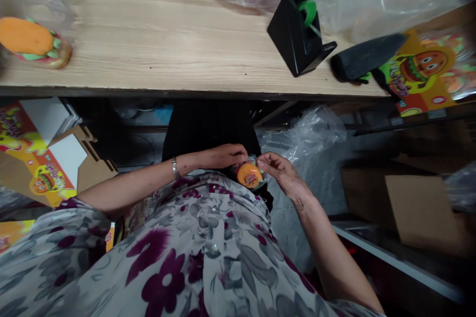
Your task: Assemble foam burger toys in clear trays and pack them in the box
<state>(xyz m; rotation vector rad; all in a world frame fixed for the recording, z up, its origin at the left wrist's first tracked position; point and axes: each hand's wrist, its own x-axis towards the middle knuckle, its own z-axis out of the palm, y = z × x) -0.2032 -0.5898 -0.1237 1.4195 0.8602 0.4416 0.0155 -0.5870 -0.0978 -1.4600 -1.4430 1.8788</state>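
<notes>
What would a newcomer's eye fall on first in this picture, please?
Probably the small see-through package with a round orange top at the person's lap, with the left hand and right hand at its edges. Next might come the black tape dispenser with its bright green ring, right of centre on the pale wooden tabletop, then the orange-topped burger-like item at the left end.

**Bright Above, Dim Below**

Soft light falls on the tabletop [167,44], while deep shadow gathers beneath it. White glare streaks the plastic bags [345,5]. The cardboard box [420,208] at right looks soft; wide-angle stretching bends the edges, and the upper-right corner darkens.
</notes>
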